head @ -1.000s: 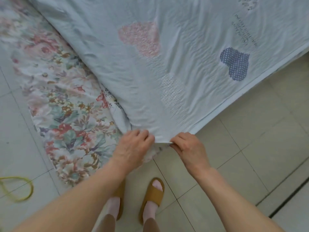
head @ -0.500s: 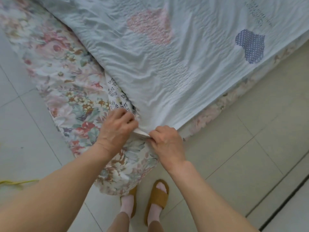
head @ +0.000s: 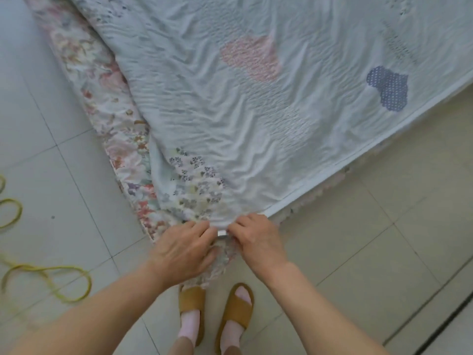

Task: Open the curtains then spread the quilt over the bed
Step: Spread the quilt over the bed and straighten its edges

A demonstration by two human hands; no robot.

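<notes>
The pale blue quilt [head: 256, 119] lies across the bed, running from its corner at 6 o'clock up toward 12 and 2. The left hand [head: 183, 248] and right hand [head: 257, 239] sit almost together there, each pinched shut on the quilt's corner. The step is best done by drawing that corner straight down over the floral bedsheet [head: 112, 139] while keeping the piped edge parallel to the bed side, so the ripples pull flat. The curtains are out of view, and the bed's far side is cut off at 12 o'clock. A yellow cord [head: 51, 283] lies on the tiled floor [head: 384, 252] at 8 o'clock.
</notes>
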